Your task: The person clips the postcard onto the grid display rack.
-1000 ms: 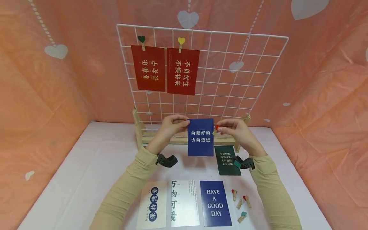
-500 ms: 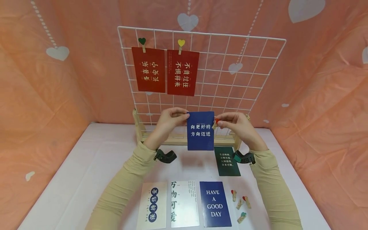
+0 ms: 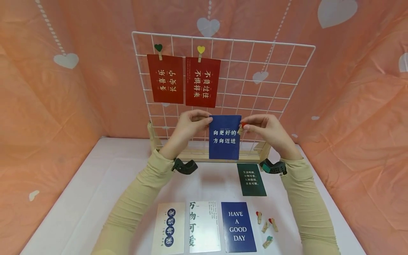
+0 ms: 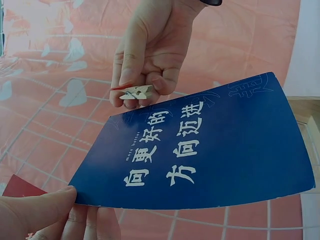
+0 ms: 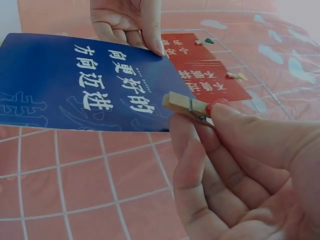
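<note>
Head view: the left hand (image 3: 188, 127) pinches the top left corner of a dark blue paper card with white Chinese lettering (image 3: 224, 137), thumb on the front and the other fingers behind, and holds it upright in front of the lower part of a white wire grid panel (image 3: 271, 85). The right hand (image 3: 266, 129) is just beside the card's upper right corner, and its fingers are curled round a small wooden clothespin with a red heart (image 3: 242, 126). The right wrist view shows the pin's wooden tip pointing at the card's edge; whether it touches the card I cannot tell. In the left wrist view the pin sits between thumb and forefinger just above the card's edge.

The grid panel stands in a pale wooden base (image 3: 204, 155) at the back of a white table (image 3: 95, 184). Two red cards with pale Chinese lettering (image 3: 184, 81) hang side by side at its upper left, one under a green heart pin (image 3: 158, 49), the other under a yellow heart pin (image 3: 200, 51).

On the table, a dark green card (image 3: 251, 179) lies below the right wrist. Nearer the person lie three cards in a row: a cream card with blue circles (image 3: 169, 227), a white card with large grey characters (image 3: 204, 226) and a blue card reading HAVE A GOOD DAY (image 3: 238, 226). Just right of that one lie four loose wooden heart pins (image 3: 266, 226). Both arms wear beige sleeves (image 3: 134, 209).
</note>
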Available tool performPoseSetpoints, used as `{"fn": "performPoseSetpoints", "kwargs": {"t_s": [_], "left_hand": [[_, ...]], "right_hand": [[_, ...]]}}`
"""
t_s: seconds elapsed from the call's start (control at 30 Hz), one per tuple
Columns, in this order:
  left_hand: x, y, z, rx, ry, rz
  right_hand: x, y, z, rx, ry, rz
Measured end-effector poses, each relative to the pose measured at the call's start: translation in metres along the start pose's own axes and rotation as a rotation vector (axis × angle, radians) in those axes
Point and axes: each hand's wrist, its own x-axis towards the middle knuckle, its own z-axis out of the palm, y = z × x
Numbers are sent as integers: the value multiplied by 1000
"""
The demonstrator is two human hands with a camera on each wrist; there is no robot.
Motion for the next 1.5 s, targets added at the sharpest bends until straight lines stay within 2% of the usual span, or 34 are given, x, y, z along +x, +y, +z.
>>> {"fn": "performPoseSetpoints", "kwargs": {"t_s": [0.33, 0.6, 0.83, 1.27, 1.5], "left_hand": [[10, 13, 4, 32, 17, 50], [20, 28, 11, 67, 30, 82], [29, 40, 18, 49, 29, 128], [41, 51, 20, 70, 58, 147], [47, 56, 20, 26, 47, 137]], "right_hand": [[4, -13, -8, -40, 46, -15], [13, -33, -14, -71, 83, -35], [24, -45, -17, -98, 124, -57], [37, -52, -19, -101, 178, -103], [44, -56, -20, -138, 205, -81]]}}
